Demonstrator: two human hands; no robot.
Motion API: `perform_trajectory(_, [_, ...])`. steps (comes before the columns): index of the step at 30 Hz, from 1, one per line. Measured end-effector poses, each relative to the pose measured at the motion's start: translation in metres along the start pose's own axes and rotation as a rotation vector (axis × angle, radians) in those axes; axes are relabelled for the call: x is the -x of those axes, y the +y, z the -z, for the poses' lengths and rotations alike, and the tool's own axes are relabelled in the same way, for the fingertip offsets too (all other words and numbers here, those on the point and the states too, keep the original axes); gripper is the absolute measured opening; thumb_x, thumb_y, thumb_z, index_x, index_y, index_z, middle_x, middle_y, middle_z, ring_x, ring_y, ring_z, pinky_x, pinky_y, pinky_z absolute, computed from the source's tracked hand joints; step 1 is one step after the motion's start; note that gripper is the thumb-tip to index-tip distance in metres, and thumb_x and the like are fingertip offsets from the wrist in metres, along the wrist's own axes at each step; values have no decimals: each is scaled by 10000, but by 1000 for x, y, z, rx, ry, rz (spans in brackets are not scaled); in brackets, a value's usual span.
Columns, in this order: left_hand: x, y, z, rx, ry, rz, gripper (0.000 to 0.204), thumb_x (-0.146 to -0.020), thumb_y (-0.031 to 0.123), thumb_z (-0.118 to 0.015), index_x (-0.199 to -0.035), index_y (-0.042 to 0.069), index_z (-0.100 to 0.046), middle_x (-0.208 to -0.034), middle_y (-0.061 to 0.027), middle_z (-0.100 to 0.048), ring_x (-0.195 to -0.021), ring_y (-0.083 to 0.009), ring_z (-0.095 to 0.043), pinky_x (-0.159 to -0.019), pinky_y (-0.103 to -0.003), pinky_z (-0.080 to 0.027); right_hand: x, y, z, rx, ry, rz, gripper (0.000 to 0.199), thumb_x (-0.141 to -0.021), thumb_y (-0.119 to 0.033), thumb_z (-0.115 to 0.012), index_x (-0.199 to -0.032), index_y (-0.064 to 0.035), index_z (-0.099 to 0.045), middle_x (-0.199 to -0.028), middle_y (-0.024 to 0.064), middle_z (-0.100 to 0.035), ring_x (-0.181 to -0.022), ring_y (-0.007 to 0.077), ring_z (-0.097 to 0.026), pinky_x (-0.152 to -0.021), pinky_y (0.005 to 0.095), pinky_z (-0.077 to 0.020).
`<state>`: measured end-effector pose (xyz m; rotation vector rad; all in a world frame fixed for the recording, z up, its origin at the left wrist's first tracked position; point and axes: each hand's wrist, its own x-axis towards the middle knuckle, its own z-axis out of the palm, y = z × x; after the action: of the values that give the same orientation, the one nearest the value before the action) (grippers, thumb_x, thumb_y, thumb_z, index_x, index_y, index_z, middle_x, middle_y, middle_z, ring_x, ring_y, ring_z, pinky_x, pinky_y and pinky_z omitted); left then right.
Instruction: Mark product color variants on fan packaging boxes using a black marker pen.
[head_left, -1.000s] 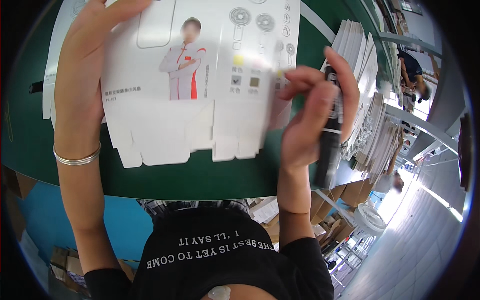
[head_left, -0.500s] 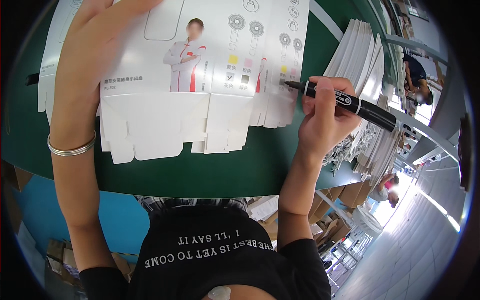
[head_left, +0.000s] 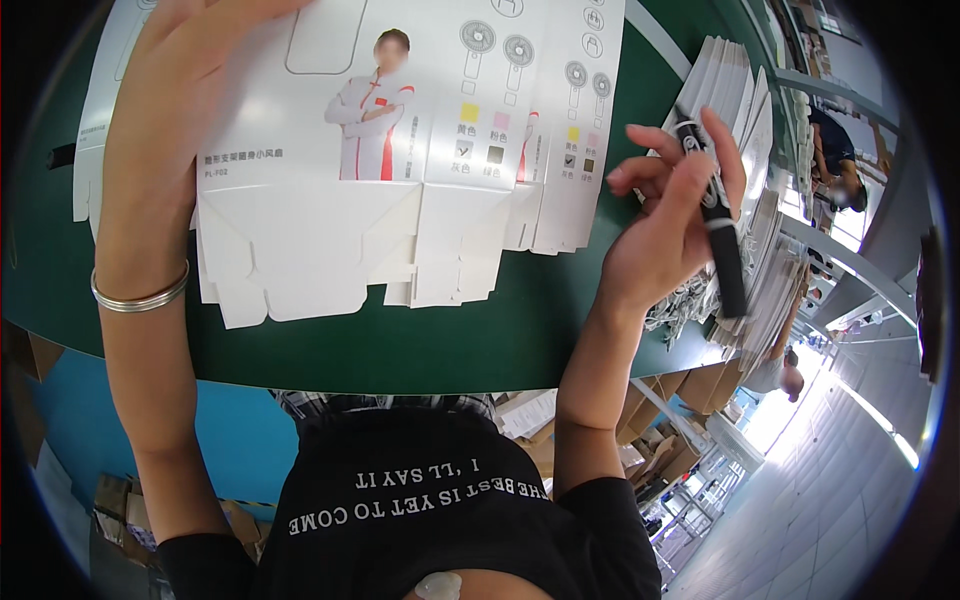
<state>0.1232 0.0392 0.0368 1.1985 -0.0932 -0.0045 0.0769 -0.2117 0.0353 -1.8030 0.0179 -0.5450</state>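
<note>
My right hand (head_left: 662, 225) grips a black marker pen (head_left: 722, 235), tip tilted up and away, a little right of the printed cartons. Stretched over the left part of a flat white carton (head_left: 310, 240) is my left hand (head_left: 185, 50), its thumb extended; the frame's top edge cuts off the fingertips. The carton carries a printed figure, small fans and coloured squares, one grey square with a dark tick. Another carton (head_left: 565, 215) shows from under its right side, also with a ticked square. Unfolded flaps point toward me.
A green table (head_left: 420, 355) lies under the cartons. Stacked white flat cartons (head_left: 705, 110) and loose grey pieces (head_left: 685, 305) are at the right. A short black cylinder (head_left: 62, 156) rests at the left. Cardboard boxes (head_left: 710, 385) stand below the table; people are farther off right.
The marker tip has lifted off the right carton and swung up and right in my right hand. A tick now shows on the square where it was. My left hand has barely moved.
</note>
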Motion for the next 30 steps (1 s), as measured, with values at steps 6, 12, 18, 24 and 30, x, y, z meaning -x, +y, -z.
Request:
perform_trajectory(6, [1, -1, -3, 35, 70, 22, 566, -866, 2, -533, -1390, -94, -342, -1292, -241, -555, -1170, -233, -584, -983, -305, -469, -3, 2, 1, 337, -169, -41, 197, -869, -90, -715, -1027, -40, -608, -815, 27, -609, -703, 73, -562, -657, 194, -457])
perform_trajectory(12, [2, 7, -6, 130, 38, 56, 499, -886, 58, -518, -1355, -61, -398, -1282, -217, -570, -1144, -221, -602, -948, -303, -489, 2, -10, -1, 350, -44, 186, 193, -854, -54, -717, -1023, -44, -624, -814, -1, -576, -698, 60, -519, -658, 194, -422])
perform_trajectory(18, [6, 4, 13, 264, -13, 104, 428, -913, 127, -500, -1313, -20, -463, -1270, -187, -589, -1111, -206, -625, -899, -299, -520, 6, -15, -8, 668, -78, 283, 161, -880, -101, -721, -1000, -45, -630, -760, 0, -579, -639, 49, -524, -592, 190, -423])
perform_trajectory(24, [9, -3, 50, 123, 52, 229, 347, -979, 279, -461, -1207, 75, -625, -1239, -110, -638, -1031, -166, -685, -777, -288, -600, 9, -29, -8, 363, 19, 203, 238, -901, -95, -694, -1053, -36, -520, -752, 1, -589, -612, 49, -495, -586, 178, -396])
perform_trajectory(30, [24, -8, 50, -27, 246, 134, 359, -972, 270, -468, -1220, 57, -617, -1265, -110, -619, -1089, -167, -657, -813, -287, -589, 18, -33, -18, 69, -65, 130, 280, -902, -53, -674, -1083, -43, -460, -826, 61, -635, -677, 49, -507, -673, 189, -406])
